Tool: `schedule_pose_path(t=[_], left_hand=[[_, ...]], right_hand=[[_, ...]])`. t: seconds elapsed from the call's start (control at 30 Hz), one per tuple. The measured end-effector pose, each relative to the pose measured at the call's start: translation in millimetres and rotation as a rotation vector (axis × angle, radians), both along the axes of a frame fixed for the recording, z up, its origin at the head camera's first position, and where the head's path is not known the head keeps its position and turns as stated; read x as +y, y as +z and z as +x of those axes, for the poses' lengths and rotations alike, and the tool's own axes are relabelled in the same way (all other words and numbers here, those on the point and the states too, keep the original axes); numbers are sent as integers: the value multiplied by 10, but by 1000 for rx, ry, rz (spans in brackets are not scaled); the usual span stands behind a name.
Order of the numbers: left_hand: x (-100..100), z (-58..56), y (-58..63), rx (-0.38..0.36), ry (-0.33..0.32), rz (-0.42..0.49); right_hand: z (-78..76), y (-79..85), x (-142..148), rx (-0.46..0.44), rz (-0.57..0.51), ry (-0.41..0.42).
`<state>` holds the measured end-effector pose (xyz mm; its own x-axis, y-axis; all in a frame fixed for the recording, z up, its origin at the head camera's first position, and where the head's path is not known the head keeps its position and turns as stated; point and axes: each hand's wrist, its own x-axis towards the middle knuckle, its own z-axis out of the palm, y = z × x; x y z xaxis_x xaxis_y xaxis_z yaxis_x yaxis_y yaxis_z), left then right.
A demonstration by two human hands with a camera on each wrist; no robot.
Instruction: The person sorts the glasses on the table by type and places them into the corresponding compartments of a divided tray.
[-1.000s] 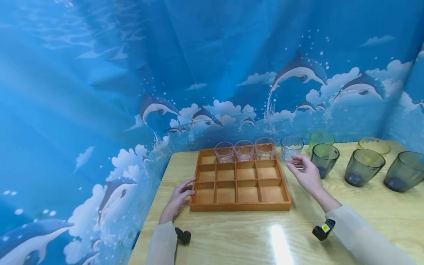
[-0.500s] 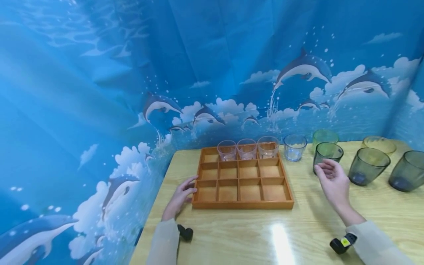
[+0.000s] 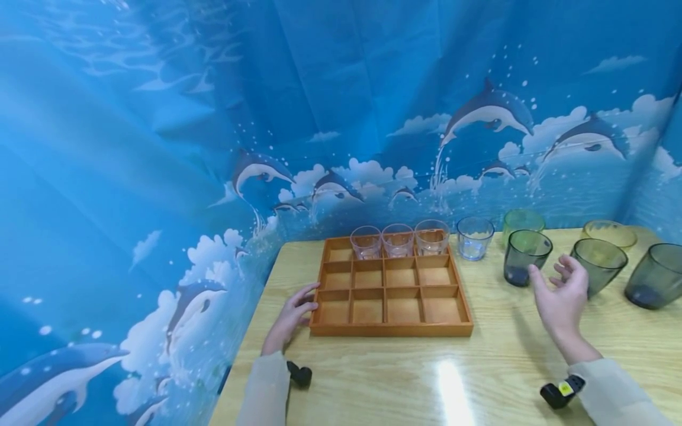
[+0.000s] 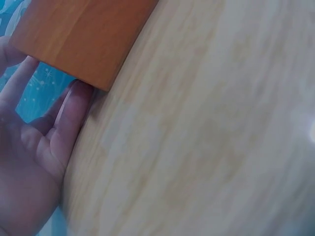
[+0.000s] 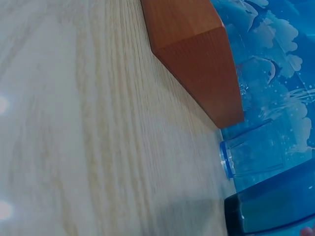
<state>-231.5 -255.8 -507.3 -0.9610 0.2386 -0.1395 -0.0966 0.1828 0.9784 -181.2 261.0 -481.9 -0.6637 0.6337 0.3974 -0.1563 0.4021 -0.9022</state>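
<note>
A wooden tray (image 3: 391, 331) divided into square compartments lies on the table. My left hand (image 3: 290, 316) touches its left side with the fingertips; in the left wrist view the fingers stretch out to the tray's edge (image 4: 83, 44). Three clear pinkish glasses (image 3: 397, 242) stand in the back row, the back left compartment bare. My right hand (image 3: 563, 299) hovers with loosely bent fingers and nothing in them. It is in front of an olive glass (image 3: 599, 257), partly covering it, and right of a dark smoky glass (image 3: 519, 272). Whether it touches the olive glass cannot be told.
A clear bluish glass (image 3: 474, 239) stands just right of the tray. Behind the dark ones are a green glass (image 3: 524, 219) and a yellow glass (image 3: 613, 232). A grey glass (image 3: 658, 275) stands at the far right. A dolphin-printed curtain (image 3: 341, 106) hangs behind the table (image 3: 383, 378).
My right hand has moved right, away from the clear bluish glass, past the dark smoky glass to the olive one, its fingers spreading. The left hand keeps its place on the tray.
</note>
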Motion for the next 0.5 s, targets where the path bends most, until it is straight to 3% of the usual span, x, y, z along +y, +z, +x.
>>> schedule_pose_path(t=[0.23,0.5], left_hand=[[-42,-68,-176,2,39,13],[-24,-71,-200,8,62,22]], right_hand=[[-107,-39,62,-79,-73,72],[-240,-18,123,-196,-51,158]])
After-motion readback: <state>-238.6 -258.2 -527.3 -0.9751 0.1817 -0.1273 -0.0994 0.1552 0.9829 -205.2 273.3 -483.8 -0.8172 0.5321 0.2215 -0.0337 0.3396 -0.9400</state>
